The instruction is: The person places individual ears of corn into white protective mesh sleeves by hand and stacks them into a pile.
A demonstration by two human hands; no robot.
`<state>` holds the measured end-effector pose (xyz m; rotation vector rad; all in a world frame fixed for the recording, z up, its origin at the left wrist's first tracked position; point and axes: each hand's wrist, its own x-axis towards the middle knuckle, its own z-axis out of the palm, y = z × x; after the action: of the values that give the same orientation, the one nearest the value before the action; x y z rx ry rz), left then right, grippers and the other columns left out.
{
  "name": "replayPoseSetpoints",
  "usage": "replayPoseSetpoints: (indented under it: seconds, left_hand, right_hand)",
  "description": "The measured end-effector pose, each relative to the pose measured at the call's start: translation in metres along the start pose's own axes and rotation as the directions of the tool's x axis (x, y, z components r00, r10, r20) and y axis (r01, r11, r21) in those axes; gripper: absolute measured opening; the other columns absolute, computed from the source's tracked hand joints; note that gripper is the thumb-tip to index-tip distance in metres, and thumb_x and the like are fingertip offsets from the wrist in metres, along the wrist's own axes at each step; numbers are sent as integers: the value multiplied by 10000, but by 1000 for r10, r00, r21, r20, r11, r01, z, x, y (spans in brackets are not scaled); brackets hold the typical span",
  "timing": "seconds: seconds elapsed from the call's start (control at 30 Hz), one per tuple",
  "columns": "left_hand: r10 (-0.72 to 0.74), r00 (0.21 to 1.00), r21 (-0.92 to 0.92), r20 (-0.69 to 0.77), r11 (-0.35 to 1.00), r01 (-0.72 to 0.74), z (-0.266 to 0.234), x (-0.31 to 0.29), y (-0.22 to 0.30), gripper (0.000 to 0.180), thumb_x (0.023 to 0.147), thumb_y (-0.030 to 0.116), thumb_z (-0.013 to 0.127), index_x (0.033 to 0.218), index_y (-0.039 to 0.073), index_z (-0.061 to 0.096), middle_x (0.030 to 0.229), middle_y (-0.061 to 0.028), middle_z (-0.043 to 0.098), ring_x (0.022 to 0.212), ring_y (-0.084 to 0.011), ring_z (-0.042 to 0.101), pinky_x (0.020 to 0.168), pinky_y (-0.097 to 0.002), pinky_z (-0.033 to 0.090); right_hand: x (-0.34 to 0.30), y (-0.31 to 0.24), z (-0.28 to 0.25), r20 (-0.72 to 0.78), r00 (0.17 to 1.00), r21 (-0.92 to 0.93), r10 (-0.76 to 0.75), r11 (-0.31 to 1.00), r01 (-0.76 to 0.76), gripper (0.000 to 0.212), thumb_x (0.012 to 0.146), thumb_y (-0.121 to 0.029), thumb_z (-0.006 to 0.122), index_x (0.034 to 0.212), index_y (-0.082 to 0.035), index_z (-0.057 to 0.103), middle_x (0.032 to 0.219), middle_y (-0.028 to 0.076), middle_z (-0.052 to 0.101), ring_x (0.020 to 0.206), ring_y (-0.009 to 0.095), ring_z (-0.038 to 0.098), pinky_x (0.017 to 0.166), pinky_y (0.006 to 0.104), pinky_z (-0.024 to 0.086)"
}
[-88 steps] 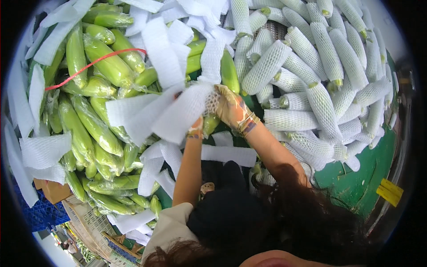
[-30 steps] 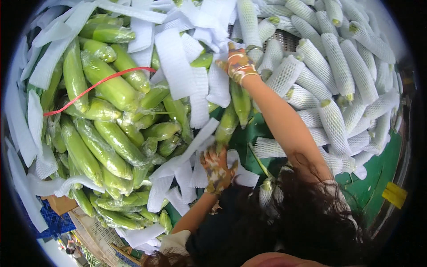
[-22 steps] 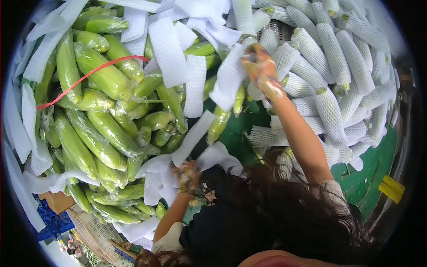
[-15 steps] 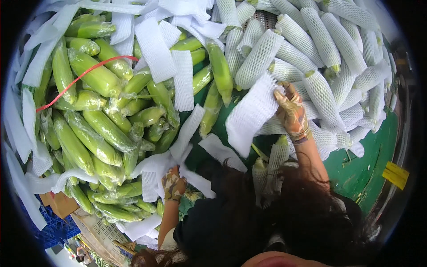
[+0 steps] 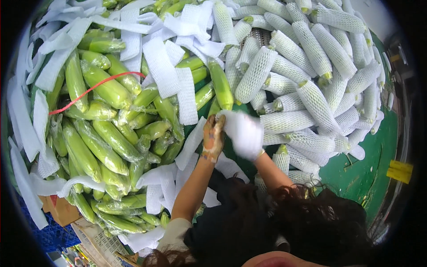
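My left hand (image 5: 213,135), in a patterned glove, is raised in front of me with its fingers closed at the near-left edge of a white foam net sleeve (image 5: 244,135). That sleeve is blurred by motion and covers my right hand; only the wrist and forearm (image 5: 272,172) show, so the fingers are hidden. Just beyond my left fingertips lies a long green vegetable (image 5: 221,84), tapered and smooth. More flat foam sleeves (image 5: 161,189) lie loose beside my left forearm.
A heap of film-wrapped green vegetables (image 5: 104,131) fills the left, with a red strap (image 5: 95,86) across it. Vegetables in foam nets (image 5: 307,124) are piled on the right over a green surface (image 5: 356,173). A yellow label (image 5: 399,171) is at the right edge, a blue crate (image 5: 44,229) at lower left.
My left hand has left the loose sleeves and moved up and right to the one in use. My right hand has come left and down with that sleeve, which now covers it.
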<state>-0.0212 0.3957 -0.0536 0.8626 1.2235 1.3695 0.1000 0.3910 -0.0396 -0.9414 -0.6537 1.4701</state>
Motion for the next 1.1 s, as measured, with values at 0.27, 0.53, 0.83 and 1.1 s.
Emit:
replayPoseSetpoints:
  seconds: [0.27, 0.53, 0.83, 1.1]
  left_hand:
    - [575, 713, 405, 401, 587, -701, 30, 86, 48, 169, 798, 173, 451, 835, 37, 545, 703, -73, 549, 668, -237, 526, 627, -300, 428]
    - [-412, 872, 705, 265, 699, 116, 20, 127, 6, 571, 788, 488, 483, 1094, 7, 520, 817, -216, 599, 744, -330, 591, 631, -409, 464]
    - [-278, 912, 207, 302, 953, 222, 3, -65, 31, 551, 734, 267, 572, 1192, 12, 402, 1063, -143, 535, 911, -230, 548, 797, -334, 442]
    - [-130, 903, 272, 410, 962, 15, 23, -56, 101, 710, 610, 125, 716, 1201, -19, 350, 1092, -141, 517, 974, -208, 523, 851, -295, 418]
  right_hand:
    - [66, -51, 35, -110, 994, -420, -25, 907, -23, 301, 841, -173, 489, 1074, 13, 447, 931, 103, 569, 796, 193, 562, 671, 298, 471]
    - [48, -31, 10, -69, 980, -854, -185, 519, 37, 345, 787, -189, 534, 1047, 37, 513, 812, 184, 597, 720, 253, 576, 633, 328, 448]
    - [-51, -167, 46, 61, 923, -690, 379, 684, -235, 276, 787, -144, 511, 1012, 9, 560, 751, 102, 605, 675, 115, 530, 607, 267, 426]
    - [-2, -60, -7, 169, 981, -538, 95, 843, 11, 186, 800, -154, 510, 886, -7, 585, 765, 52, 599, 675, 136, 552, 587, 283, 436]
